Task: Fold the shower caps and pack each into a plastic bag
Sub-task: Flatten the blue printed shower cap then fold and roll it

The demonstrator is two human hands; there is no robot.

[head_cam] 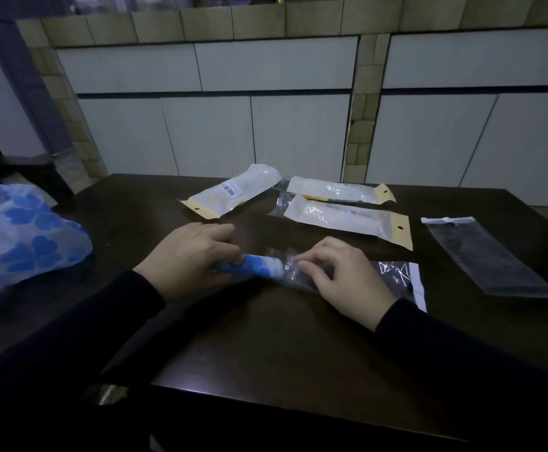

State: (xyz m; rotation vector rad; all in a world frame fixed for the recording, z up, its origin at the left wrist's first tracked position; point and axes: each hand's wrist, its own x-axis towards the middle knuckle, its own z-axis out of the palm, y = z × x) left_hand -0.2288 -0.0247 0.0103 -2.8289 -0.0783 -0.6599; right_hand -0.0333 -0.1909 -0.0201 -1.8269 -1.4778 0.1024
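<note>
left hand (191,256) grips rolled cap (253,268); right hand (344,272) pinches bag (393,275) mouth

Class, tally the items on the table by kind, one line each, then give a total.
Rolled blue shower cap: 1
Unfolded blue-patterned shower cap: 1
Clear plastic bags: 2
White and yellow packets: 3
Total: 7

Dark table (298,337): three packed bags (347,220), empty bags (484,256), loose cap (21,236).
</note>
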